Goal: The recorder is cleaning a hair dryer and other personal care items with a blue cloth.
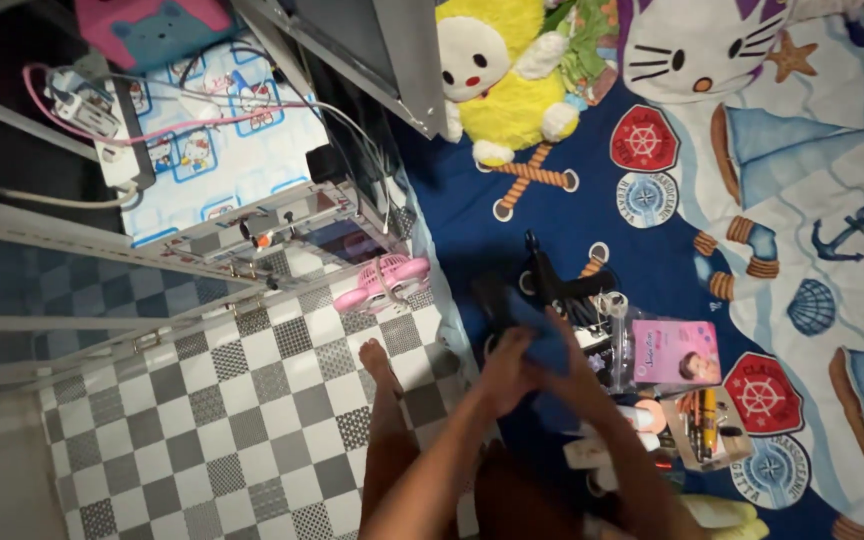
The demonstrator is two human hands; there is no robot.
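Both my hands meet over the edge of a bed covered by a navy nautical sheet (pixel 652 250). My left hand (pixel 505 372) and my right hand (pixel 564 358) are closed together on a dark blue piece of cloth (pixel 542 345). Just beyond the cloth lies a black object with a handle (pixel 552 280). To the right of my hands sit a pink box (pixel 674 350) and a small open box of cosmetics and pens (pixel 702 425). My bare foot (pixel 377 358) rests on the checkered floor below.
A yellow plush toy (pixel 502 75) and a white cat pillow (pixel 702 45) lie at the bed's head. A pink handheld fan (pixel 384 282) sits on the grey checkered floor (pixel 252 420). A shelf with cables and a power strip (pixel 87 105) stands at the left.
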